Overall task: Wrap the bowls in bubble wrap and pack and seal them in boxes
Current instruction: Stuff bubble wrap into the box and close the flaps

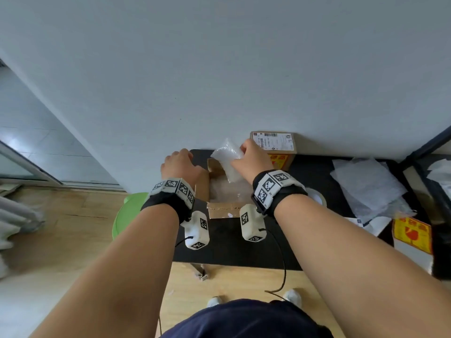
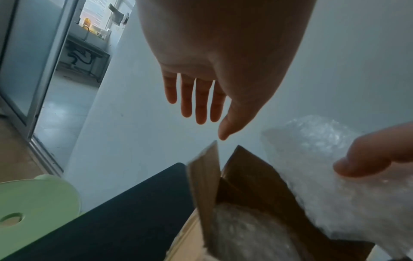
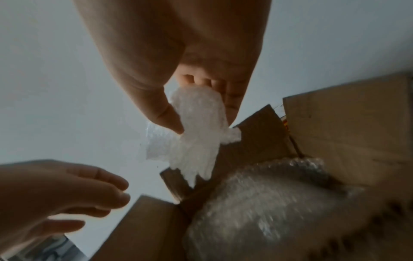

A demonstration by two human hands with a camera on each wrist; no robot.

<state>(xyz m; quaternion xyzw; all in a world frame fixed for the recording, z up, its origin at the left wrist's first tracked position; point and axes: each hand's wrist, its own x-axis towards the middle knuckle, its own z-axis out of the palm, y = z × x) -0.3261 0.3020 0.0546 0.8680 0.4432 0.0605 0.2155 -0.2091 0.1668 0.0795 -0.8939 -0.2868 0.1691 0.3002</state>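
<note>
An open cardboard box [image 1: 220,211] stands on the black table [image 1: 227,245], its flaps up. A bubble-wrapped bundle [image 3: 257,208] lies inside it, also seen as the bundle [image 2: 250,234] in the left wrist view. My right hand [image 1: 251,154] pinches a loose piece of bubble wrap [image 1: 228,159] between thumb and fingers above the box's far side; the piece of wrap [image 3: 198,134] hangs from the right hand [image 3: 201,98]. My left hand [image 1: 179,163] hovers with straight fingers over the left flap [image 2: 205,176], holding nothing; the left hand [image 2: 201,109] is close to the flap's tip.
A labelled cardboard box [image 1: 274,145] stands against the wall behind. Sheets of bubble wrap [image 1: 368,184] lie at the table's right. A tape roll [image 1: 317,197] sits under my right wrist. A green stool [image 1: 128,215] stands left of the table.
</note>
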